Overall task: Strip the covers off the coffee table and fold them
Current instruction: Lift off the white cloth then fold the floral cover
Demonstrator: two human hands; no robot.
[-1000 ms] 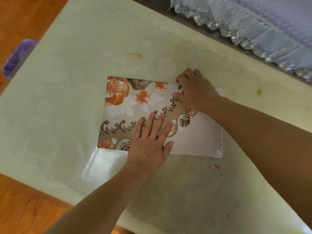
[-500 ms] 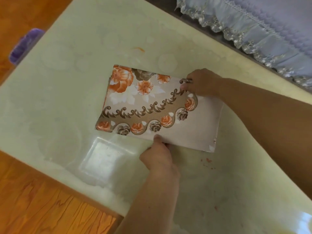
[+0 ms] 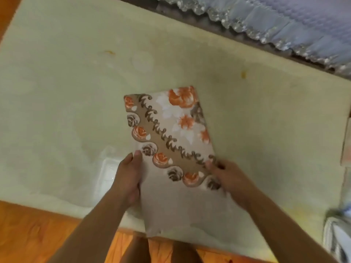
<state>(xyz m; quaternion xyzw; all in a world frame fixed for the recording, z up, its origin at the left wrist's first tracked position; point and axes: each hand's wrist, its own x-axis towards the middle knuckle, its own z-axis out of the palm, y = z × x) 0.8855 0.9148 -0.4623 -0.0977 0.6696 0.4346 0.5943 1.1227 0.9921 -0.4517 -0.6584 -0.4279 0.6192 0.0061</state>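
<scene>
The folded floral cover is lying at the centre of the frame as a long, narrow packet, its printed end pointing toward the upper middle and its plain end overhanging the near edge of the coffee table at the lower middle. Judged from this shape, the folding step is in hand and nearly complete; the next move probably calls for one more fold across the length, or for setting the packet aside.

The left hand is gripping the left long edge of the packet, thumb on top near the scalloped border. The right hand is gripping the right long edge opposite, thumb lying on the printed border. The packet is running between both grips, its printed end extending beyond the hands toward the upper frame. Whether it is resting on the table or slightly raised cannot be told.

A frilled lilac fabric is occupying the upper right corner. Wooden floor is showing at lower left.
</scene>
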